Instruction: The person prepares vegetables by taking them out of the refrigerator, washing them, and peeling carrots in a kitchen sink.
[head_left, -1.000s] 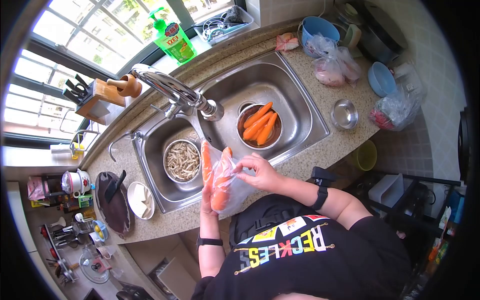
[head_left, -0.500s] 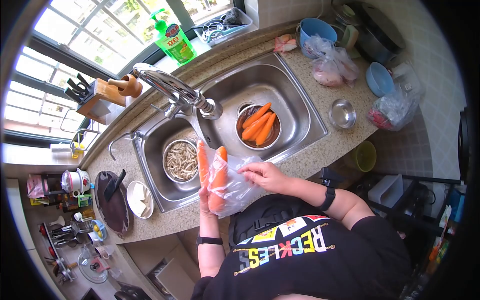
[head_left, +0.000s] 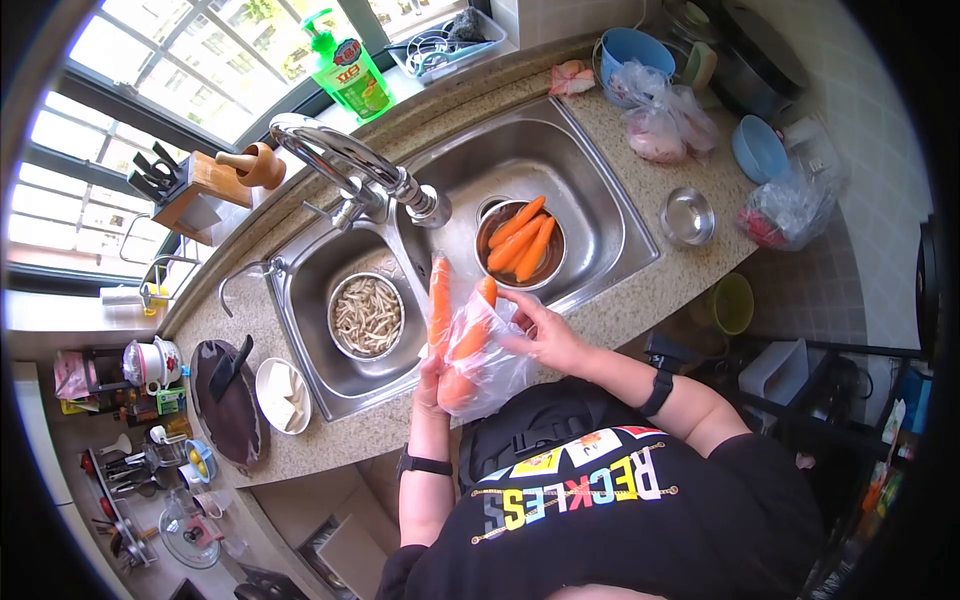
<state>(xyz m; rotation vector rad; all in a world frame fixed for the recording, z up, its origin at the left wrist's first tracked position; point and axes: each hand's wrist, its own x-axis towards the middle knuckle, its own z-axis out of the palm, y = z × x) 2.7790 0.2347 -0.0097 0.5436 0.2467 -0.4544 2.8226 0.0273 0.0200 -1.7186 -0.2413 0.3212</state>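
A clear plastic bag (head_left: 497, 372) with a few orange carrots (head_left: 470, 338) in it hangs over the sink's front edge. My left hand (head_left: 430, 383) is closed round its lower left side. One long carrot stands upright at the left of the bag, its tip toward the faucet. At the bag's right side is my right hand (head_left: 548, 335), thumb and fingers apart, fingertips right by the end of a carrot at the bag's mouth. Just beyond, a metal bowl (head_left: 561, 262) holding several loose carrots (head_left: 522, 240) sits in the right basin.
The left basin holds a bowl (head_left: 399, 335) of small pale, elongated pieces. A faucet (head_left: 420, 200) arches over the divider. On the left counter are a white bowl (head_left: 268, 385) with white pieces and a dark round pan-like thing (head_left: 225, 425). A small metal bowl (head_left: 688, 217) and bagged items (head_left: 660, 130) stand right.
Both hands and the bag of carrots have moved right, closer to the bowl of carrots. My right hand's fingers, pinching the bag before, are now spread near its mouth.
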